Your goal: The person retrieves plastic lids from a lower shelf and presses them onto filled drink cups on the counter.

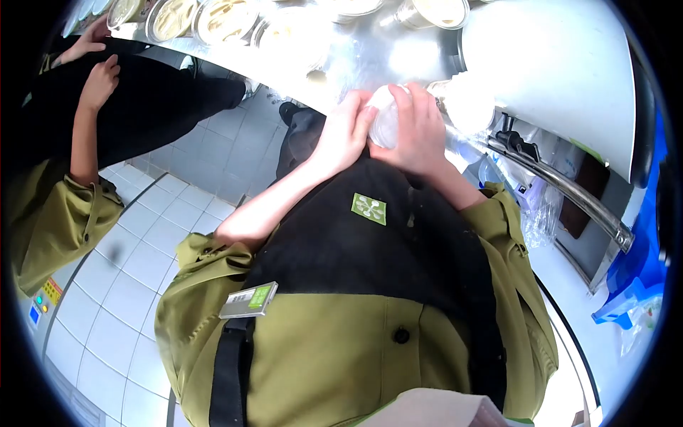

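Both my hands are wrapped round a whitish, translucent round container (385, 122) at the front edge of the bright metal counter (345, 53). My left hand (346, 132) presses on its left side, fingers bent against it. My right hand (416, 128) grips it from the right, with the fingers over its upper side. Its contents cannot be made out. Just right of my right hand, another white round item (469, 107) sits on the counter, washed out by glare.
Several tubs with pale contents (226, 20) line the counter's back left. A co-worker (98, 85) stands at the left. A large white rounded surface (555, 71) and a metal rail (569, 186) are at the right. Blue plastic (626, 302) hangs at far right.
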The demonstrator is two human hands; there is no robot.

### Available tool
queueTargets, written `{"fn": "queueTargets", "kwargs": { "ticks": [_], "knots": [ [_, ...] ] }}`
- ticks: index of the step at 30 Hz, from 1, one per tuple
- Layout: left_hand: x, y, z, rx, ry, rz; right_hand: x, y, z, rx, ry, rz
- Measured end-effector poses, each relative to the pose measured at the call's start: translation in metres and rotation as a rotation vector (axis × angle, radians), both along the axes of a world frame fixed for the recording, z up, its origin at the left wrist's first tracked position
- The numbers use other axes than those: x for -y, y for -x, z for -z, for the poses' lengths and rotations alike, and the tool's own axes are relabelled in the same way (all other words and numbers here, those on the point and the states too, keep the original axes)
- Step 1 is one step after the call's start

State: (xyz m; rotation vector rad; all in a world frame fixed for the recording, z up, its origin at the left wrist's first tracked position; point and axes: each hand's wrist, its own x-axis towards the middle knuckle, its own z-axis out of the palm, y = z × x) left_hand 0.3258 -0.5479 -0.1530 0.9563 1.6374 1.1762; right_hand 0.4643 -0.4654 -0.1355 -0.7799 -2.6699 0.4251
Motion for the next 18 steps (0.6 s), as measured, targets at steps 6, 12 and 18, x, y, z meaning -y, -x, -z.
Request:
{"fn": "queueTargets", "kwargs": {
  "ticks": [6,12,18],
  "knots": [
    [-0.001,-0.009,0.007,-0.099,-0.035,-0.074,-0.001,0.004,-0.004,-0.011,0.023,-0.023],
    [-0.010,0.003,0.011,0.047,-0.031,0.015,0.000,0.006,0.000,-0.026,0.022,0.022],
    [-0.012,-0.001,0.029,-0.187,-0.076,0.049,0.001,0.004,0.003,0.010,0.005,0.032]
  ]
}}
